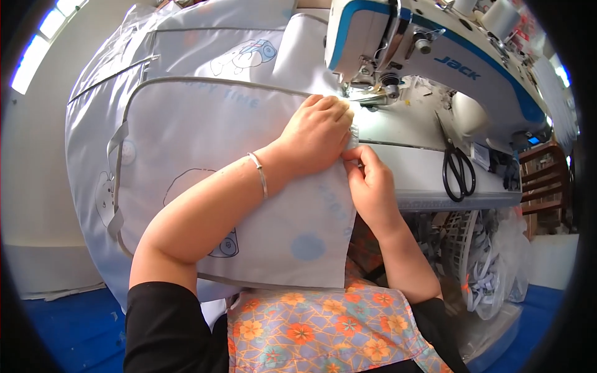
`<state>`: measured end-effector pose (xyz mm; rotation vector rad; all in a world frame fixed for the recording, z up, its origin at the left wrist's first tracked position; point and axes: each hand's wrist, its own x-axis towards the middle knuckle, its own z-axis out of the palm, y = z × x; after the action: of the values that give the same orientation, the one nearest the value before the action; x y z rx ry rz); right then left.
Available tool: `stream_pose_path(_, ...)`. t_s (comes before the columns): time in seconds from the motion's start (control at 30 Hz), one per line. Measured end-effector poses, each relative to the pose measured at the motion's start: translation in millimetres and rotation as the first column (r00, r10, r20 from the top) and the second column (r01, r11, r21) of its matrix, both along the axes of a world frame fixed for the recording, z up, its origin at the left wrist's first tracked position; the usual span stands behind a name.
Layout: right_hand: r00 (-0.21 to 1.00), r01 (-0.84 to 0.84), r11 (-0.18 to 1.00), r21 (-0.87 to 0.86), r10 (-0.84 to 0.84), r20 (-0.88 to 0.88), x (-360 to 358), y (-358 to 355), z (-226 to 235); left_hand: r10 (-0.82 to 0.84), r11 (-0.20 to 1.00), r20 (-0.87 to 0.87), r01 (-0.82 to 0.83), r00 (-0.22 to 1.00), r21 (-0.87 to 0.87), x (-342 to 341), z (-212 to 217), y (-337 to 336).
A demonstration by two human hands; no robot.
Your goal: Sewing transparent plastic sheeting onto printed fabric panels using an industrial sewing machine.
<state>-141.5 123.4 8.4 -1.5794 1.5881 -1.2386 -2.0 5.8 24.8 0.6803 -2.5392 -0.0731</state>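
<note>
A white fabric panel (280,230) with grey binding round its edges and faint cartoon prints lies across my lap and the machine table. My left hand (318,129) is closed on the panel's right edge, close beside the presser foot (373,99) of the sewing machine (435,56). Its curled fingertips are partly hidden. Just below, my right hand (371,183) pinches the same edge between thumb and fingers. A small whitish gathered strip (354,133) shows at the edge between the hands. Two grey loops (117,137) stick out from the panel's left side.
Black-handled scissors (459,168) lie on the machine table (429,158), right of my hands. More printed white fabric (205,53) spreads behind and left. Below the table at right stands a white basket (460,242) beside a clear plastic bag (497,267) of strips. A wooden chair (547,177) stands beyond.
</note>
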Motion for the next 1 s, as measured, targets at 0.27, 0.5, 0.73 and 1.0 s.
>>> stream_pose_path(0.27,0.995,-0.087,0.995,0.039,0.084,0.059,-6,-6,0,0.017,0.999,-0.010,-0.017,1.000,0.050,1,-8,-3)
stream_pose_path(0.5,0.906,-0.068,0.987,-0.147,-0.001,-0.423,-38,-42,13,0.044,0.999,-0.042,-0.044,0.998,-0.005,4,-11,-3)
stream_pose_path(0.73,0.739,-0.182,0.962,-0.204,-0.004,-0.674,-58,-80,-2,0.075,0.997,0.025,-0.076,0.997,0.018,1,-8,-1)
stream_pose_path(1.0,0.705,-0.261,0.941,-0.213,0.035,-0.708,-59,-87,-3,0.075,0.997,0.013,-0.074,0.997,-0.020,0,-7,-2)
